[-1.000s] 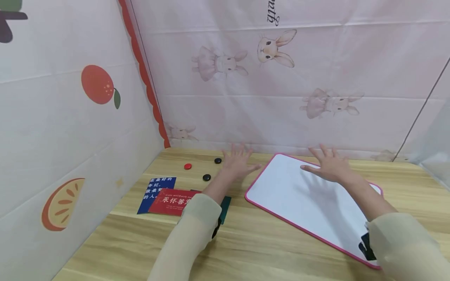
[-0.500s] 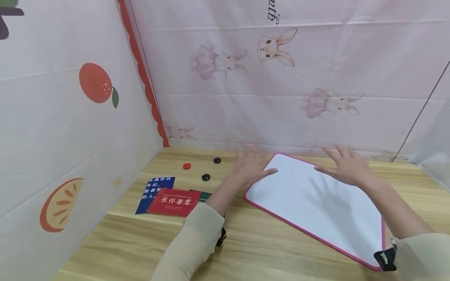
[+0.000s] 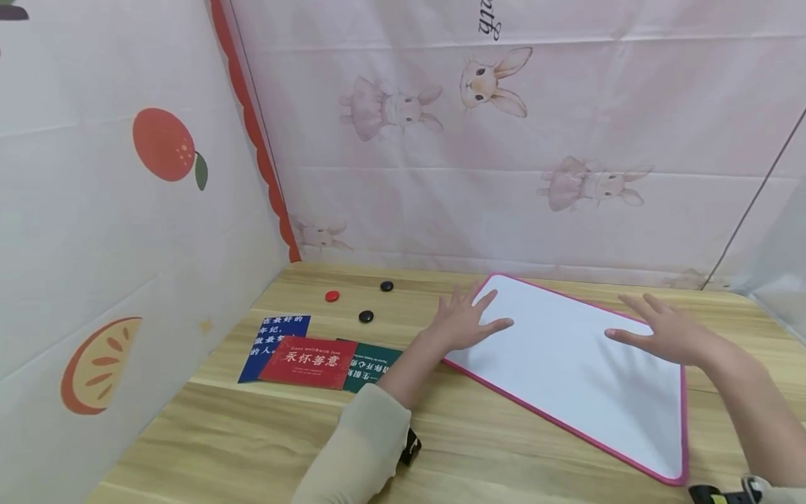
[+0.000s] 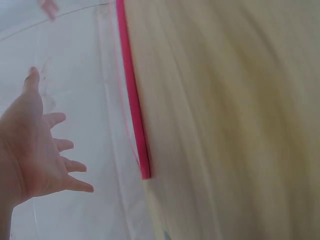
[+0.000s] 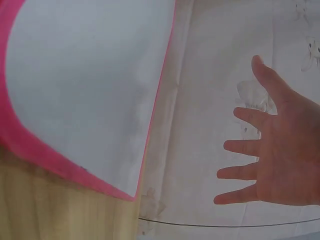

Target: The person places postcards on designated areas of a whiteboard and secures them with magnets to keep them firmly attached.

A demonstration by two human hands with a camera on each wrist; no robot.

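Note:
A whiteboard [image 3: 567, 371] with a pink frame lies aslant on the wooden table. Over its left edge hovers my left hand [image 3: 462, 322], fingers spread and nothing in them; the left wrist view shows the same bare palm [image 4: 35, 145] beside the pink rim [image 4: 131, 95]. My right hand [image 3: 674, 336] hangs above the board's right side, also with spread fingers. In the right wrist view that hand [image 5: 287, 150] is apart from the board [image 5: 90, 85] and holds nothing.
Left of the board, a blue card [image 3: 272, 343], a red card [image 3: 308, 360] and a green card [image 3: 373, 364] overlap on the table [image 3: 252, 434]. Behind them lie a red round piece [image 3: 331, 296] and two black ones [image 3: 366, 316]. Printed cloth walls [image 3: 403, 203] close off the back and left.
Both hands have moved to the right and closer to me, fingers still spread. The left forearm no longer covers most of the green card. Board, cards and round pieces stay put.

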